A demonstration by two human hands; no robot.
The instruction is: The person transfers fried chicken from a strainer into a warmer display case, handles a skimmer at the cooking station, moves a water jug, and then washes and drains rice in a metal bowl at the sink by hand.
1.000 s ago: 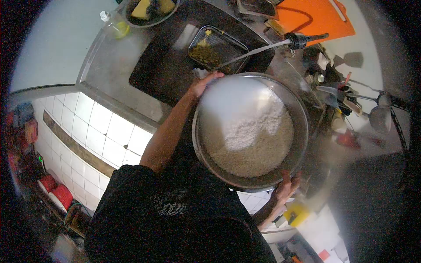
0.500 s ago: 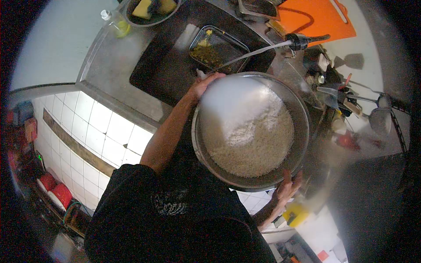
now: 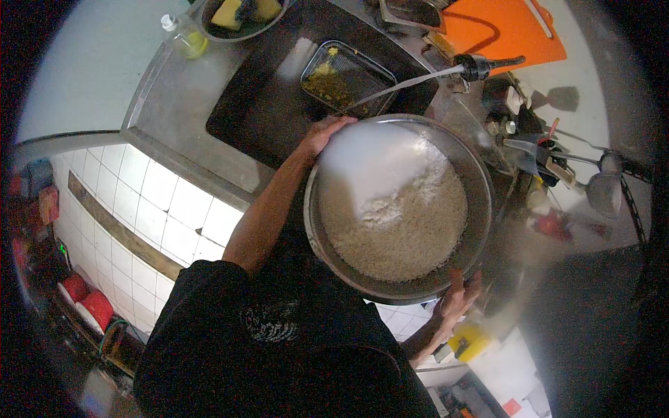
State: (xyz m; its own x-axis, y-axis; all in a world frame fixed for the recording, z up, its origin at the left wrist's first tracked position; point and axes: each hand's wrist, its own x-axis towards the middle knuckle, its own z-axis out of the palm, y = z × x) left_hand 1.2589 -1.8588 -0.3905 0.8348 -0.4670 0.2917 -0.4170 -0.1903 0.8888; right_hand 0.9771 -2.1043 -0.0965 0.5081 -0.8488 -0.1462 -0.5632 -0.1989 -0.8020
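A large round metal bowl [image 3: 481, 209] is held between my two hands at the sink's near edge. White, rice-like grains [image 3: 397, 244] fill its bottom, with a paler mound towards the far side and a bright haze over the upper left. My left hand [image 3: 326, 136] grips the far left rim, thumb and fingers partly hidden by the bowl. At the near right, my right hand [image 3: 456, 303] is closed against the rim, some fingers up its outer side. Just beyond the bowl, a stream of water runs from the faucet [image 3: 474, 67] into the sink.
In the dark sink [image 3: 244, 104] lies a black tray [image 3: 376, 70] with yellow scraps. A soap bottle [image 3: 185, 38] and a bowl with sponges [image 3: 240, 17] stand at the back left. Right are an orange cutting board [image 3: 512, 35] and several utensils, including a ladle [image 3: 605, 189].
A small white patch beside my left hand's fingers no longer shows. Both hands and the bowl stay almost exactly where they were, and the water keeps running.
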